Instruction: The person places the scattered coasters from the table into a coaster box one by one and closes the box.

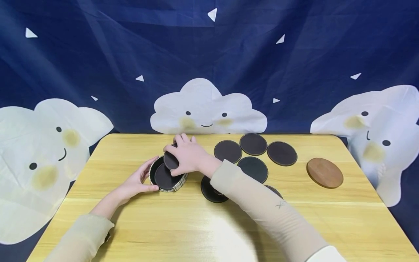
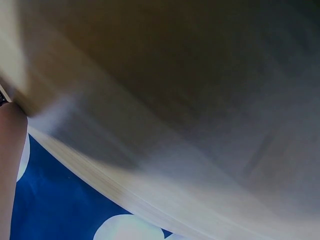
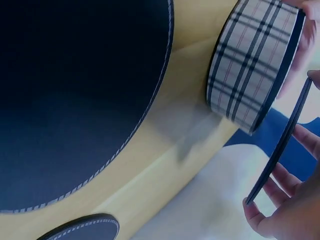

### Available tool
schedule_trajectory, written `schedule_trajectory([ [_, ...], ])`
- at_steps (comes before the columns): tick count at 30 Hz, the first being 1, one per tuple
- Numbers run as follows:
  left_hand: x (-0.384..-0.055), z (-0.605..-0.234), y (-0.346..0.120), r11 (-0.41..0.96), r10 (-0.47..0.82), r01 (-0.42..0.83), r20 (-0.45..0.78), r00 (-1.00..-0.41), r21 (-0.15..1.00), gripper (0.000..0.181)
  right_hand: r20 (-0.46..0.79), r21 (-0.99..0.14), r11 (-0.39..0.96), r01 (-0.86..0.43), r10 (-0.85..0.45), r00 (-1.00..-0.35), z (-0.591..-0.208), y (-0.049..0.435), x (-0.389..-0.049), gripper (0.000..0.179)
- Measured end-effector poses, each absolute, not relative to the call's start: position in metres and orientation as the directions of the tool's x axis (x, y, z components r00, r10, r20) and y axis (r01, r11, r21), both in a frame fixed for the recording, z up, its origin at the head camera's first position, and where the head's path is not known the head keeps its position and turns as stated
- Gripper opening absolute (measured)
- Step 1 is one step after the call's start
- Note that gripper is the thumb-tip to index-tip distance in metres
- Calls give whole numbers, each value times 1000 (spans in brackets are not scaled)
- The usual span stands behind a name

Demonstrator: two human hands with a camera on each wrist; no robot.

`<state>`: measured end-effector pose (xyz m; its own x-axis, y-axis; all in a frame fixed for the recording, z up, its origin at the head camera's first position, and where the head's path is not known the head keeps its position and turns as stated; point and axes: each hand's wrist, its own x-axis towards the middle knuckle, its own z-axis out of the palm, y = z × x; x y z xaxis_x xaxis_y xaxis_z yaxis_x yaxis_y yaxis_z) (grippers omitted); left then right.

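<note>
A round plaid coaster holder (image 1: 179, 184) with a black inside stands on the table, left of centre. My left hand (image 1: 134, 186) grips its left side, thumb at the front and fingers behind. Above its opening, my right hand (image 1: 191, 155) pinches a black round coaster (image 1: 170, 161) by the edges. In the right wrist view this coaster (image 3: 281, 145) appears edge-on and tilted, apart from the plaid wall (image 3: 252, 62). Whether the dark disc at the holder's bottom is a coaster or its floor, I cannot tell. The left wrist view shows mostly blurred tabletop.
Several black coasters (image 1: 253, 169) lie spread right of the holder; one (image 1: 211, 191) is partly under my right forearm, another (image 1: 274, 190) mostly behind the sleeve. A brown disc (image 1: 324, 173) lies farther right. A blue cloth (image 1: 209, 54) with clouds hangs behind the wooden table (image 1: 163, 225).
</note>
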<state>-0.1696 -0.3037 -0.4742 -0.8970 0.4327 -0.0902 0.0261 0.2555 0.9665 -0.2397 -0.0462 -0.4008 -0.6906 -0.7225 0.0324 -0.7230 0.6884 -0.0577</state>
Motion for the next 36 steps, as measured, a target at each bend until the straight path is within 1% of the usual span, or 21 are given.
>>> schedule_trajectory([
  [12,-171,-476,-305,269,434,29,-95,-896,963,107,45,-39,653,-757,-755,-654,-406,-62,-227,78],
  [25,-170,-474,-304,308,406,-15,-146,-902,951,111,45,-74,635,-769,-768,-639,-415,-74,-220,77],
  [36,-171,-476,-306,283,420,16,-108,-901,959,108,27,-42,614,-788,-788,-615,-418,-80,-215,82],
])
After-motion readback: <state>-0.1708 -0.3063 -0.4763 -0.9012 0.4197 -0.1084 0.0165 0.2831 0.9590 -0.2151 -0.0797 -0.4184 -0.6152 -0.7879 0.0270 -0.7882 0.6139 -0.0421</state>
